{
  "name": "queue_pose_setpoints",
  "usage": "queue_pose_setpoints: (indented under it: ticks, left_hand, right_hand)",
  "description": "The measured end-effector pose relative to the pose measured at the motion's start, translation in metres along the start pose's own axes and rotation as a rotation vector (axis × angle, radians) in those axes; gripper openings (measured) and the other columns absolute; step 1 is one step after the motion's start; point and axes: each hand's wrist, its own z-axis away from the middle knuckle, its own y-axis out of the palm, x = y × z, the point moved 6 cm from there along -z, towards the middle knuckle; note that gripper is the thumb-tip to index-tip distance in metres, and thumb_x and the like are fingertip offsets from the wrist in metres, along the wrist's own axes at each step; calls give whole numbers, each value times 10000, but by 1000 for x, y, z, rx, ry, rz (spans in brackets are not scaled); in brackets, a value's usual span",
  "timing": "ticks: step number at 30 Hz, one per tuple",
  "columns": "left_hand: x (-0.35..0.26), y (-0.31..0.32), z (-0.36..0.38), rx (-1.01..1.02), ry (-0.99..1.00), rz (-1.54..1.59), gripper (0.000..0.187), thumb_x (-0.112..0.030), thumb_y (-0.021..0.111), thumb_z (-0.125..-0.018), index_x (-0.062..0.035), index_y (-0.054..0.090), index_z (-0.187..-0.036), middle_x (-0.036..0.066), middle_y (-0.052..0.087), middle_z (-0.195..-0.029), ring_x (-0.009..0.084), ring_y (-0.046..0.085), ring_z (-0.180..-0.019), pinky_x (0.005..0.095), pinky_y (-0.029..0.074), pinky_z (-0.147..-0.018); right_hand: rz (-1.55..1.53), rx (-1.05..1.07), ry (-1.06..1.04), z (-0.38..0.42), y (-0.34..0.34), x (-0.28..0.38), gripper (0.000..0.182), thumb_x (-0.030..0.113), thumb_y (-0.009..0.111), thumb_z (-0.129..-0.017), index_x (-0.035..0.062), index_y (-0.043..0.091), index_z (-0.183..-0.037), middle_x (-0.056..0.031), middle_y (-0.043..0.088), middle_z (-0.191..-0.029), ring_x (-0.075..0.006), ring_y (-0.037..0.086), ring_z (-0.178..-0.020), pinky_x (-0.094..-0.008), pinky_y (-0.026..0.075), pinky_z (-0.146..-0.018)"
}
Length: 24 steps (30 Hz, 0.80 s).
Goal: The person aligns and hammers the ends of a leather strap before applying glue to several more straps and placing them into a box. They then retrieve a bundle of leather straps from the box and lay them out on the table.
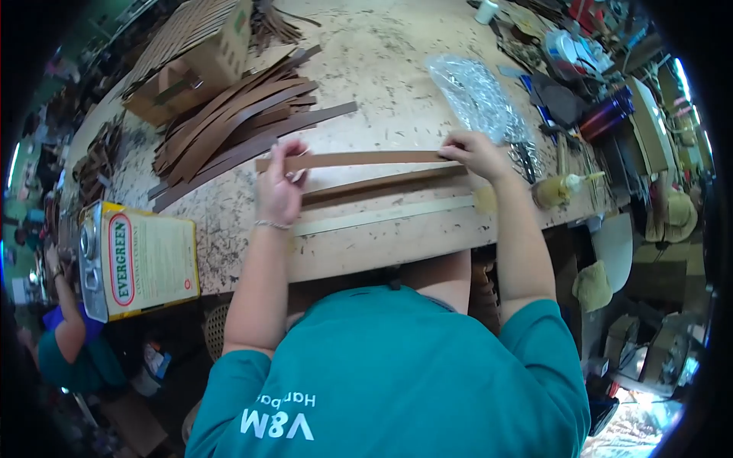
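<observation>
A long brown leather strip (366,159) is stretched level between my two hands, over the worktable. My left hand (281,183) pinches its left end between thumb and fingers. At the other end, the closed fingers of my right hand (477,156) grip the strip. Just below it on the table lies another brown strip (382,186), folded or doubled along its length. Nearer my body runs a narrow pale strip (382,217), its right end by a yellowish patch (485,200) close to my right wrist.
A heap of brown strips (237,122) lies beside a cardboard box (191,61) at the back left. An Evergreen contact cement can (141,259) stands at the left edge. Clear plastic wrap (481,99) and a glue bottle (556,191) are on the right. Another person (72,336) is at far left.
</observation>
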Motion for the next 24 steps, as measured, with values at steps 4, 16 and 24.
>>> queue_pose_setpoints:
  ticks: [4,16,24]
  left_hand:
    - [-24,-57,3,-233,450,-854,415,-292,538,-842,-10,480,-1142,122,525,-1060,245,503,-973,336,379,-870]
    - [2,-7,58,192,548,-1895,418,-339,489,-821,-142,478,-1190,69,380,-1277,277,298,-1219,587,274,-889]
    - [-16,-21,67,84,797,-1696,394,-264,537,-797,-77,505,-1142,109,446,-1189,324,361,-1163,436,307,-935]
  right_hand:
    - [417,-261,-89,-9,21,-17,195,223,661,-689,55,619,-778,-96,587,-838,-271,547,-792,-339,442,-693]
    - [563,-290,-112,66,51,8,412,312,590,-746,75,523,-1076,-112,480,-1131,-293,399,-1100,-424,315,-920]
    - [445,-509,-275,6,54,52,348,185,635,-713,68,549,-1029,-118,504,-1039,-282,461,-974,-406,385,-814]
